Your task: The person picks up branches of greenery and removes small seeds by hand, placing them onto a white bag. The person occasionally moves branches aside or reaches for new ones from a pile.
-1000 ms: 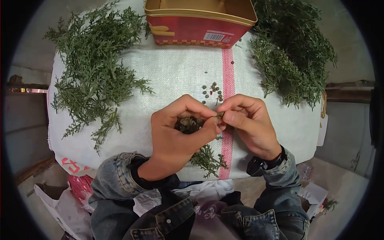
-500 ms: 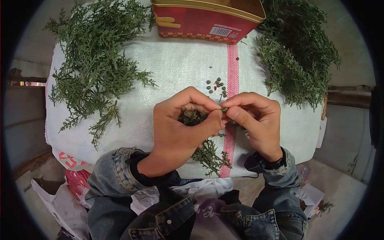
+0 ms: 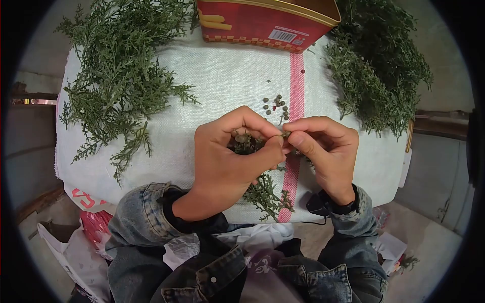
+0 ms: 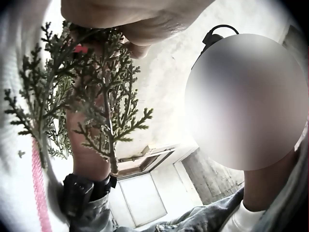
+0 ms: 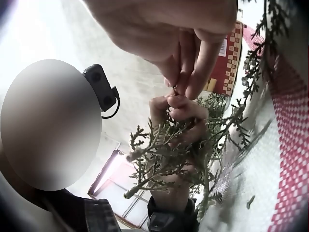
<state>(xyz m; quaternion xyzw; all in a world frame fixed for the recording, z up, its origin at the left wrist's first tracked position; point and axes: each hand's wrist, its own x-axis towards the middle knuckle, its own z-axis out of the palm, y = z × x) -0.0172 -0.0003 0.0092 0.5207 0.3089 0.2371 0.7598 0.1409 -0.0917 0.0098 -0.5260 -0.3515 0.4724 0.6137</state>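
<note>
My left hand (image 3: 222, 154) grips an evergreen sprig (image 3: 265, 197), whose leafy ends hang below the palm. More of its foliage shows between the thumb and curled fingers. Thumb and forefinger of my right hand (image 3: 333, 149) meet the left fingertips and pinch a small green piece (image 3: 285, 134) there. From the right wrist view, several cut stems of the sprig (image 5: 164, 157) poke out past the left hand. Just beyond the fingertips, several small round green cones (image 3: 279, 103) lie loose on the white woven sack (image 3: 227, 76), a tiny red bit among them.
A red tin box (image 3: 252, 22) with a gold rim stands at the back. Piles of evergreen branches lie at left (image 3: 121, 76) and right (image 3: 379, 70). One dark round bit (image 3: 303, 71) sits on the pink stripe. Bags (image 3: 76, 257) stand on the floor below left.
Both hands stay together at the fingertips, with the right hand a little further right in view. The small round green piece between the fingertips now shows less. The view has shifted slightly.
</note>
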